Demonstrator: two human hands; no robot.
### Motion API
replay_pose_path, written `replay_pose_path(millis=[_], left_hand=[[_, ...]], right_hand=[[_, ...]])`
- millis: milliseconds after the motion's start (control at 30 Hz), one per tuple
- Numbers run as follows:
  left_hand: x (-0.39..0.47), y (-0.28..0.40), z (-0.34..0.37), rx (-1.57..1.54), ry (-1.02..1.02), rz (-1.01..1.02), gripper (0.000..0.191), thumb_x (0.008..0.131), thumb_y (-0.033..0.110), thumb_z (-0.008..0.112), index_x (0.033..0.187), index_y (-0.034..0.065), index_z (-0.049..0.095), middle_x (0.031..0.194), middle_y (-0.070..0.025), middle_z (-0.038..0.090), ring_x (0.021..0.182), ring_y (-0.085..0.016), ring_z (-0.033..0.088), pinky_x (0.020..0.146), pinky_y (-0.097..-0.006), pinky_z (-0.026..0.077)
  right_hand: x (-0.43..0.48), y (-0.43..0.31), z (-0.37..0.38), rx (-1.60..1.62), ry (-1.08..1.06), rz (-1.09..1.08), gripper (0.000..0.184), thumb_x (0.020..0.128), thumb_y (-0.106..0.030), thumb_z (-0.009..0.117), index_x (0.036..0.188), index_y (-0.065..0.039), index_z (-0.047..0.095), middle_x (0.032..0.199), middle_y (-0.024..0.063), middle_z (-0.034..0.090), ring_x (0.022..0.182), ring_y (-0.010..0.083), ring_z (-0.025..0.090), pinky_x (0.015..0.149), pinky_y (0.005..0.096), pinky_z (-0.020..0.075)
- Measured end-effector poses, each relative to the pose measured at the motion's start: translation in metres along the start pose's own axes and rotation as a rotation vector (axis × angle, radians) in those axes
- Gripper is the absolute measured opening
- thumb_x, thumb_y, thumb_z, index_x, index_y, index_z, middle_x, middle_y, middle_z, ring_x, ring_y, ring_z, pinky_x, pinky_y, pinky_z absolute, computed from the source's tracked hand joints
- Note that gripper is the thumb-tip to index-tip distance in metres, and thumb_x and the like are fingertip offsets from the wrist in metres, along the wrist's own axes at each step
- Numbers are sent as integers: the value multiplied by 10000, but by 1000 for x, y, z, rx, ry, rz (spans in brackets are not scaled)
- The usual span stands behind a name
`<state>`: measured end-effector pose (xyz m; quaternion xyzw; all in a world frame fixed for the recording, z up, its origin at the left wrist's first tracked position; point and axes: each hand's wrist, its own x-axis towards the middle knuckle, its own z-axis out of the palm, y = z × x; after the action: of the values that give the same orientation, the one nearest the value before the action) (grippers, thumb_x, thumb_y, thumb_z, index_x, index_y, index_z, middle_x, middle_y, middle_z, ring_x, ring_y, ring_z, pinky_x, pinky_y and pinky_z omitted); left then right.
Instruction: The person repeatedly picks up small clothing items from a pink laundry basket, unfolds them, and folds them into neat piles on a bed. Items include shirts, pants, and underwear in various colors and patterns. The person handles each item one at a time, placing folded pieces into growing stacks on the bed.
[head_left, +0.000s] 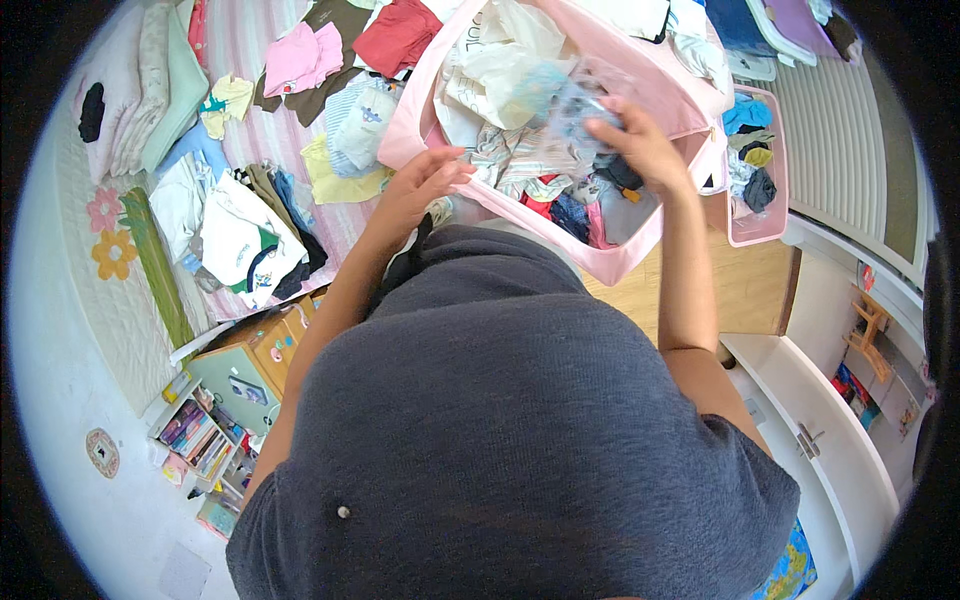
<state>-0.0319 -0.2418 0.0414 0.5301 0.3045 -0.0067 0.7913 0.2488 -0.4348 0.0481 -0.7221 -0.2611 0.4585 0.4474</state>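
A pink fabric storage box (615, 264) with its lid raised stands in front of me. Inside it lie folded striped clothes (517, 161), several small dark and red garments, and a white plastic bag (469, 75) bearing printed letters. Over the box, my right hand (637, 142) grips a clear plastic bag (574, 112) with something bluish in it; motion blurs the bag and its contents cannot be made out. My left hand (427, 184) hovers by the box's near left rim, its fingers apart and holding nothing.
Left of the box, a bed with a striped sheet (240, 45) bears piles of folded clothes (251, 225) and quilts (165, 82). To the right, a smaller pink bin (780, 172) with clothes stands on the wooden floor (742, 281). A white door (825, 457) is behind on the right.
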Motion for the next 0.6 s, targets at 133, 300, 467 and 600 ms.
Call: replay_pose_path(millis=[133, 300, 467, 600], left_hand=[[6, 11, 5, -30, 63, 71, 469, 962, 207, 606, 1365, 33, 440, 1227, -112, 596, 1098, -184, 586, 934, -307, 455], [-6, -10, -28, -194, 337, 131, 410, 950, 132, 610, 1321, 36, 464, 1175, -83, 590, 1041, -170, 582, 904, -314, 472], [-55, -74, -119, -311, 691, 108, 331, 953, 120, 594, 1259, 30, 506, 1051, -50, 599, 906, -148, 578, 822, -307, 493], [-80, -154, -202, -166, 876, -78, 280, 946, 135, 604, 1196, 23, 546, 963, -51, 615, 852, -155, 585, 788, -311, 494]], right_hand=[[19, -9, 108, -76, -72, -281, 567, 840, -297, 745, 1261, 4, 513, 1115, 146, 601, 1058, 224, 582, 909, 363, 472], [13, -3, 174, -140, -198, -494, 743, 824, -331, 753, 1389, 5, 407, 1138, 189, 586, 1056, 293, 584, 922, 355, 469], [16, 88, 120, -237, 161, 40, 301, 912, -295, 606, 1023, -22, 667, 900, 148, 711, 846, 263, 690, 767, 379, 531], [24, 230, 56, -411, 150, 456, 374, 816, -369, 663, 962, -27, 699, 864, 165, 716, 726, 297, 687, 695, 402, 530]])
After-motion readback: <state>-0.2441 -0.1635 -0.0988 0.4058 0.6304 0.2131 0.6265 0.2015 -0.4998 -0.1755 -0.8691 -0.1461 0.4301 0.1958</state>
